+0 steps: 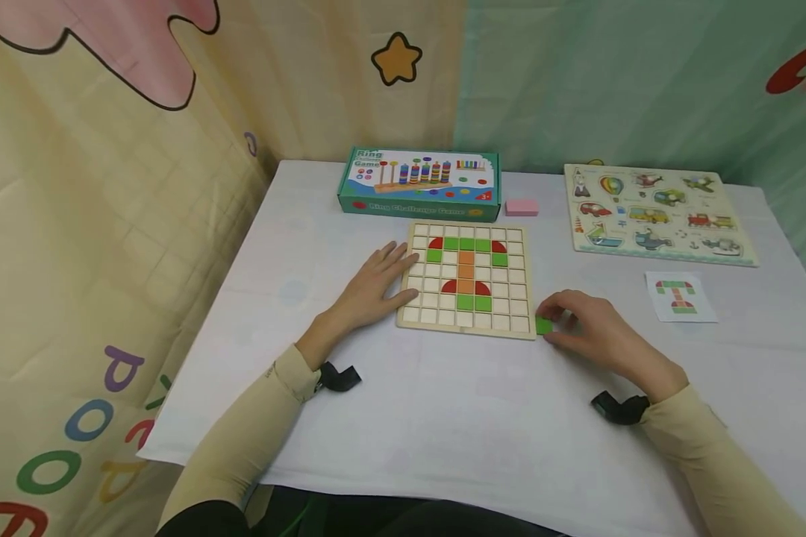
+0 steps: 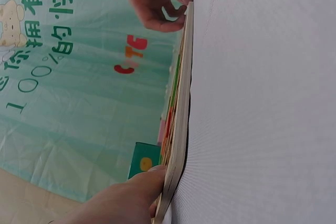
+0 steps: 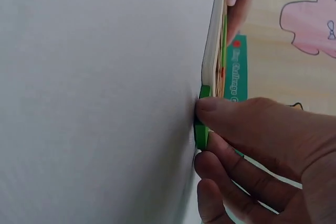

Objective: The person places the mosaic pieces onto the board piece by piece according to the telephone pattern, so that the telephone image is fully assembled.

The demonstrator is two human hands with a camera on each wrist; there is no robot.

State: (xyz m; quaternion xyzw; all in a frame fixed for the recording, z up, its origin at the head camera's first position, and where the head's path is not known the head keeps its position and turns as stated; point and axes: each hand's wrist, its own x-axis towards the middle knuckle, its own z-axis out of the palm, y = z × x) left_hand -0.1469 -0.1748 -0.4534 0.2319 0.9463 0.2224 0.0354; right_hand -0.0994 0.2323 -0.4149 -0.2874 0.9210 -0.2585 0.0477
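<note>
A wooden grid board (image 1: 430,316) lies flat on the white table, with green, red and orange tiles in some of its squares. My left hand (image 1: 374,287) rests on the board's left edge, fingers and thumb extended over the rim. At the board's lower right corner, my right hand (image 1: 594,332) pinches a green tile (image 1: 543,326) between thumb and fingers. In the right wrist view the green tile (image 3: 201,136) shows above and below the thumb, close to the board's edge; the thumb hides its middle, so I cannot tell whether it is one piece or two.
Behind the board stands a green game box (image 1: 416,210) with a pink block (image 1: 522,207) beside it. A picture puzzle board (image 1: 665,216) lies at the back right. In front of that is a small card (image 1: 681,297) with a printed pattern of coloured shapes.
</note>
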